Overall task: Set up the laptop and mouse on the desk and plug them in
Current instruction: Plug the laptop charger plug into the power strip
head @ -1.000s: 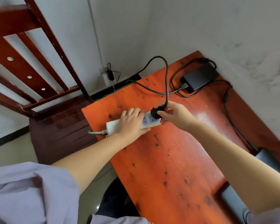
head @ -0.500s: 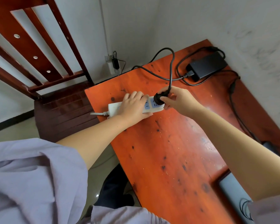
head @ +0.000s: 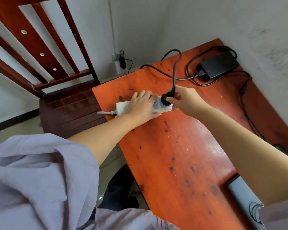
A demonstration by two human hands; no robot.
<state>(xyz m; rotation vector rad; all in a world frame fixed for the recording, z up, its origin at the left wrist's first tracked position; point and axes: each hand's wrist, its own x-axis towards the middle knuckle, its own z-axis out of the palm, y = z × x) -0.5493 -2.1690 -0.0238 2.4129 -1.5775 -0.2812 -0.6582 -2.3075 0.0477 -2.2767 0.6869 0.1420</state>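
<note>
A white power strip lies on the orange-red wooden desk near its far left edge. My left hand presses down on the strip's middle and grips it. My right hand pinches a round black plug that sits on the strip's right-end socket. The plug's cable arcs up and back to a black power brick at the desk's far corner. A second cable runs from the brick along the wall side toward a grey laptop, partly hidden under my right arm.
A dark red wooden chair stands left of the desk. A wall outlet with a black adapter sits low on the wall behind. White walls close in the desk's back and right sides. A thin coiled wire lies by the laptop.
The view has shifted, so everything sits at a different place in frame. Both hands stay on the strip and the plug, with the plug still at the right-end socket.
</note>
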